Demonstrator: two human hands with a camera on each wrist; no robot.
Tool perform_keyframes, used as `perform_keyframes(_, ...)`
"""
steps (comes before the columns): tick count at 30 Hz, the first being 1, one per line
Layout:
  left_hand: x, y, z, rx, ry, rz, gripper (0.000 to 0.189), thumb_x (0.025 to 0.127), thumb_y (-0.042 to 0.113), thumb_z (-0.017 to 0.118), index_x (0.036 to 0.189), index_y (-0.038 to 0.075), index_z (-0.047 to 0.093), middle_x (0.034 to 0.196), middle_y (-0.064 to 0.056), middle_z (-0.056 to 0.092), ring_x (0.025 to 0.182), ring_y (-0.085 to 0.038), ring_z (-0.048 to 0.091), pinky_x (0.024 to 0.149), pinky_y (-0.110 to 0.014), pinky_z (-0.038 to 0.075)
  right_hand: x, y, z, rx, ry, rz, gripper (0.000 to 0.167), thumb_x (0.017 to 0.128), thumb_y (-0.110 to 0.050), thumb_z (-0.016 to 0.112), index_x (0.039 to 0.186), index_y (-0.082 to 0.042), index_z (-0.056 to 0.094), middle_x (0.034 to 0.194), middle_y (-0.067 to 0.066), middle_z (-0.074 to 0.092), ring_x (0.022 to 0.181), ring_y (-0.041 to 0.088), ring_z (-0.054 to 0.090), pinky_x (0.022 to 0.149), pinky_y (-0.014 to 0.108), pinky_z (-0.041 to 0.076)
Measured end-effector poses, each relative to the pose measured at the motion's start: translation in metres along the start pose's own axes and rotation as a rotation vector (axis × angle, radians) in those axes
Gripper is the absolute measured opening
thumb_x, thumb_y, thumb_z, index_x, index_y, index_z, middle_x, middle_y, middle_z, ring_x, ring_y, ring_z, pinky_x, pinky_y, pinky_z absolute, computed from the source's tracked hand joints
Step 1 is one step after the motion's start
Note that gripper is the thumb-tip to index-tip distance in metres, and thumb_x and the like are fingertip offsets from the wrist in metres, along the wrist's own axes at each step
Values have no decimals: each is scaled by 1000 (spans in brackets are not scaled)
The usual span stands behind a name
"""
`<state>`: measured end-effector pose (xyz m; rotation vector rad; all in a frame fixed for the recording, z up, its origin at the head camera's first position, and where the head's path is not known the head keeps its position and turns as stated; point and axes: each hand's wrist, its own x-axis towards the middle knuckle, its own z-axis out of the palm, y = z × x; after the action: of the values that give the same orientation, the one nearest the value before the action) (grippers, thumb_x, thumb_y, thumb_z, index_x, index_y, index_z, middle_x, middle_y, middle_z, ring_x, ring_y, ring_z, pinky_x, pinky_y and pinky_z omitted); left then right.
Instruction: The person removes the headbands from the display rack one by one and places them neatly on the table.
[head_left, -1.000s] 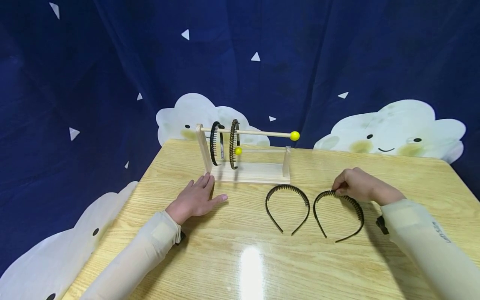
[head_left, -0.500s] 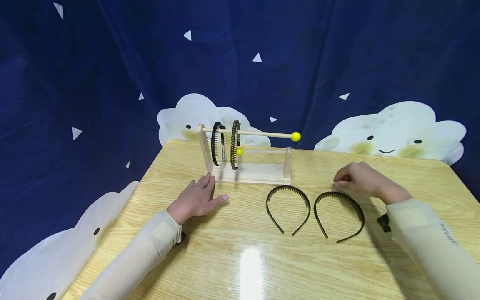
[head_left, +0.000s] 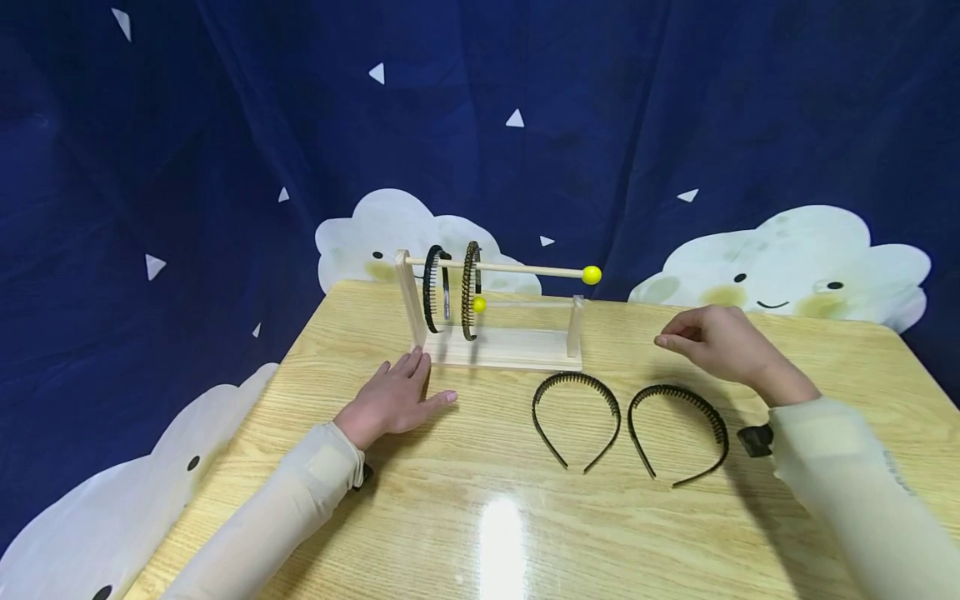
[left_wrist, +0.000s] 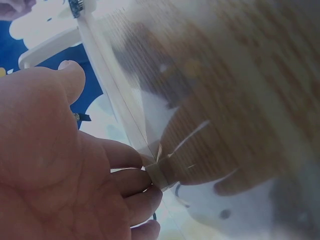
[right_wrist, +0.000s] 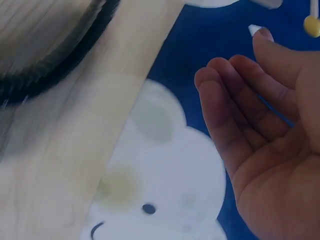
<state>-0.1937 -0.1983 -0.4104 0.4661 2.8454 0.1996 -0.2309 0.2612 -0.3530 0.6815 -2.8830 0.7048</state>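
Note:
My left hand lies spread on the table, fingertips at the near left corner of a pale wooden headband stand. The left wrist view shows its fingers against that corner. On the stand's upper rod hang a black headband and a brown braided-looking headband. Two dark toothed headbands lie flat before the stand: a left one and a right one. Above and behind the right one is my right hand, fingers loosely curled, nothing in them, as the right wrist view also shows.
The stand's upper rod ends in a yellow ball pointing right; its lower rod ends in another yellow ball pointing left. A dark blue curtain with clouds hangs behind the wooden table.
My right hand has let go of the right headband, risen off it and moved back toward the curtain. That headband lies on the table. My left hand has kept its place.

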Motion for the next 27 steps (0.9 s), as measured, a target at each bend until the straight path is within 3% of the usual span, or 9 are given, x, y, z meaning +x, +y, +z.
perform_keyframes(6,0,1,-1,1,-3,4,94,100,69,34,157,-5,23,163,-25,14,149,-40,19,119,-57,16,7,-23,3,15,71,-8,16,95,-27,73,92,-13,80,79,-6,73,66,8,62,64,34,50)
perform_keyframes(27,1,2,-3,6,-1,-8,94,99,70,35,157,-5,24,163,-25,16,149,-39,19,119,-57,16,39,-85,13,133,181,-81,17,95,-25,73,89,-11,80,76,-5,73,63,11,64,58,28,49)
